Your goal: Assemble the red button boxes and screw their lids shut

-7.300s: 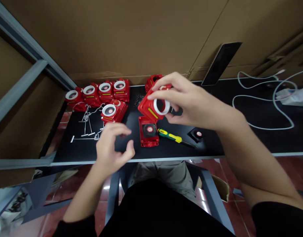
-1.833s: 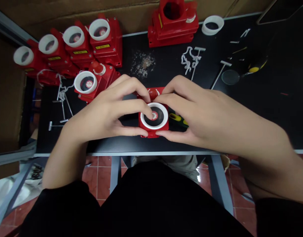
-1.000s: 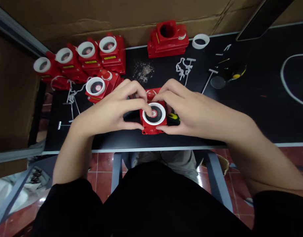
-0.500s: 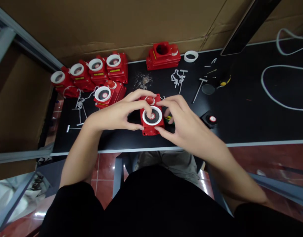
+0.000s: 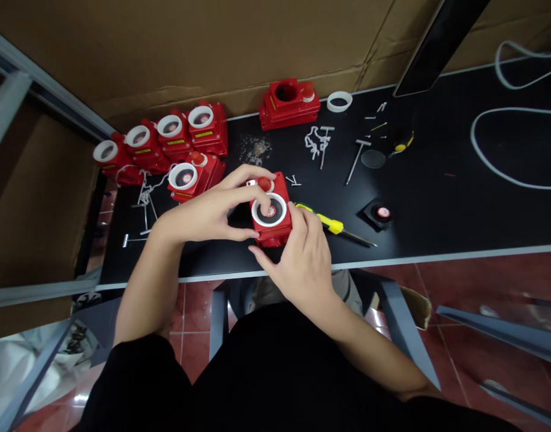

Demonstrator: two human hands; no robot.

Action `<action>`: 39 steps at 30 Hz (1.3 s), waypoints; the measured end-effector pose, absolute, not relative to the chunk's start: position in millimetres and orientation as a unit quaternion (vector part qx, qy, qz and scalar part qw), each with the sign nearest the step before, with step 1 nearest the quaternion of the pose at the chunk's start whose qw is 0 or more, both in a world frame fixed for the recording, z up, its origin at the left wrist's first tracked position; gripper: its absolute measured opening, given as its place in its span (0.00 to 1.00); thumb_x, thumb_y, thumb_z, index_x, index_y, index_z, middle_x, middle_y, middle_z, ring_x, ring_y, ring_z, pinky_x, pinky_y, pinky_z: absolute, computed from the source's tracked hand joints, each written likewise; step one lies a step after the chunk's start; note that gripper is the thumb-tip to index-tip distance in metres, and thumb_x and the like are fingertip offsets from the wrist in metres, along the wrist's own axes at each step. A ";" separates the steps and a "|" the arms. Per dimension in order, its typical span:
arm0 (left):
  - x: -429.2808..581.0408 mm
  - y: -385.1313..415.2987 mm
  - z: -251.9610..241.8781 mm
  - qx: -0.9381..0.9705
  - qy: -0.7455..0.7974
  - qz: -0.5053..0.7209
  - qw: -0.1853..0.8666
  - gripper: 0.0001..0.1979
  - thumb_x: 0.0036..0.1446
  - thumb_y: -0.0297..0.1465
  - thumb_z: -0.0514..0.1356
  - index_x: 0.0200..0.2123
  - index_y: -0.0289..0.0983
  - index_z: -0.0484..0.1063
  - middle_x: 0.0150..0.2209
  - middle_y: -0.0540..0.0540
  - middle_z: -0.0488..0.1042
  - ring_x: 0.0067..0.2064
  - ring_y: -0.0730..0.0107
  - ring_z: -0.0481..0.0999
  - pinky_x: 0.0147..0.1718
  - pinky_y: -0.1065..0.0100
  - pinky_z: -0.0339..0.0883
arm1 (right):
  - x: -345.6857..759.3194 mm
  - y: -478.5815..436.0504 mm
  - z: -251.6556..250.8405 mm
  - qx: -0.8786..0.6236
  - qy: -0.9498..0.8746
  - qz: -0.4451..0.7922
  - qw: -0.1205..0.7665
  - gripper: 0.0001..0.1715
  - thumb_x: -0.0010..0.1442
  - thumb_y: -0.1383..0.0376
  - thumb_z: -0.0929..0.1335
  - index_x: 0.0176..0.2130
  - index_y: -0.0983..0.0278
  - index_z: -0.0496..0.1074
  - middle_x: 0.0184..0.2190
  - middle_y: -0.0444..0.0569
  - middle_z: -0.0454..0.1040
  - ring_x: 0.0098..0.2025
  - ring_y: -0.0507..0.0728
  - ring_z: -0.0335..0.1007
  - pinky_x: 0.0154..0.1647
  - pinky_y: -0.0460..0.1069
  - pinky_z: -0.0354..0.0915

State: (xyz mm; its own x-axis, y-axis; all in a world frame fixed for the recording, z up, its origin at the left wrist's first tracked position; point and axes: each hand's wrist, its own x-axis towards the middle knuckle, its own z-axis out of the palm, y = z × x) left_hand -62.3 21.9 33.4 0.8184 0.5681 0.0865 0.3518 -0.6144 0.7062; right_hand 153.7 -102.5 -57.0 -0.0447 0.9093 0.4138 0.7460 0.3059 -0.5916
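A red housing (image 5: 282, 231) with a white ring (image 5: 283, 221) and a red domed part at its far end sits at the near side of the black table. My left hand (image 5: 221, 207) grips it from the left, one finger bent into the ring on the red-and-white round centre, its thumb at the near left corner. My right hand (image 5: 304, 255) curls round the right side and near edge, fingers against the housing. Just right of that hand lies a yellow-green screwdriver (image 5: 333, 226). A few small screws (image 5: 294, 180) lie beyond the housing.
Several similar red housings (image 5: 207, 135) stand at the back left; another (image 5: 288, 108) without a ring stands at the back, beside a loose white ring (image 5: 339, 101). T-handled tools (image 5: 357, 162), a clear disc (image 5: 373, 159) and a black square part (image 5: 378, 214) lie to the right.
My right hand has moved left and closed in against the housing's right side and near edge, uncovering the screwdriver. My left hand keeps its hold with its finger in the ring.
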 end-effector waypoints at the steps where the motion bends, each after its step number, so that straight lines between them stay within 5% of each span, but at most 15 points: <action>1: -62.4 20.9 33.8 0.888 0.260 0.152 0.348 0.15 0.71 0.42 0.76 0.53 0.45 0.80 0.74 0.35 0.70 0.76 0.43 0.71 0.78 0.39 0.71 | 152.3 -101.0 -58.2 -0.580 -0.715 0.100 0.376 0.50 0.77 0.46 0.74 0.79 0.68 0.56 0.68 0.79 0.72 0.71 0.86 0.74 0.72 0.85 0.72; 7: -61.5 14.0 34.6 0.907 0.267 0.147 0.291 0.14 0.73 0.42 0.74 0.55 0.45 0.79 0.72 0.36 0.69 0.73 0.46 0.73 0.76 0.41 0.71 | 152.2 -91.6 -55.5 -0.568 -0.717 0.086 0.394 0.44 0.74 0.57 0.75 0.76 0.68 0.57 0.65 0.76 0.73 0.69 0.83 0.75 0.70 0.81 0.75; 14: -61.9 11.6 33.0 0.929 0.274 0.152 0.198 0.14 0.75 0.45 0.73 0.58 0.47 0.81 0.78 0.36 0.67 0.80 0.38 0.66 0.80 0.33 0.63 | 192.9 -63.1 -38.6 -0.478 -0.784 0.182 0.353 0.42 0.66 0.67 0.76 0.72 0.64 0.63 0.65 0.69 0.74 0.69 0.79 0.77 0.69 0.75 0.79; 17: -62.1 11.8 31.9 0.928 0.267 0.155 0.209 0.17 0.77 0.42 0.72 0.64 0.48 0.80 0.77 0.35 0.70 0.78 0.40 0.71 0.77 0.36 0.69 | 211.7 -48.1 -29.1 -0.439 -0.812 0.216 0.318 0.38 0.66 0.69 0.75 0.71 0.65 0.66 0.66 0.69 0.74 0.69 0.76 0.77 0.70 0.72 0.79; 22: -58.2 11.8 26.7 0.926 0.253 0.172 0.219 0.14 0.79 0.39 0.69 0.62 0.45 0.79 0.73 0.34 0.75 0.73 0.44 0.76 0.71 0.43 0.76 | 227.0 -35.3 -18.0 -0.400 -0.830 0.271 0.278 0.36 0.68 0.69 0.75 0.71 0.65 0.66 0.69 0.67 0.74 0.72 0.73 0.75 0.74 0.69 0.76; 27: -54.7 10.3 25.0 0.924 0.270 0.173 0.207 0.13 0.77 0.38 0.71 0.61 0.46 0.80 0.71 0.35 0.76 0.71 0.44 0.77 0.70 0.41 0.77 | 228.5 -38.2 -19.6 -0.416 -0.813 0.301 0.275 0.47 0.70 0.54 0.81 0.76 0.62 0.62 0.72 0.66 0.70 0.74 0.75 0.73 0.74 0.72 0.76; 32: -56.1 10.0 26.4 0.932 0.273 0.160 0.179 0.13 0.78 0.37 0.70 0.61 0.46 0.79 0.71 0.35 0.76 0.70 0.45 0.77 0.69 0.40 0.77 | 224.6 -42.5 -30.6 -0.419 -0.785 0.298 0.347 0.36 0.75 0.55 0.77 0.71 0.60 0.64 0.69 0.66 0.71 0.74 0.75 0.73 0.70 0.72 0.78; 39: -59.4 11.0 28.4 0.935 0.259 0.165 0.178 0.15 0.77 0.36 0.72 0.63 0.47 0.78 0.72 0.35 0.76 0.72 0.45 0.77 0.70 0.40 0.77 | 222.2 -43.4 -35.6 -0.421 -0.786 0.268 0.364 0.34 0.74 0.57 0.77 0.70 0.59 0.65 0.66 0.65 0.73 0.69 0.74 0.76 0.65 0.72 0.81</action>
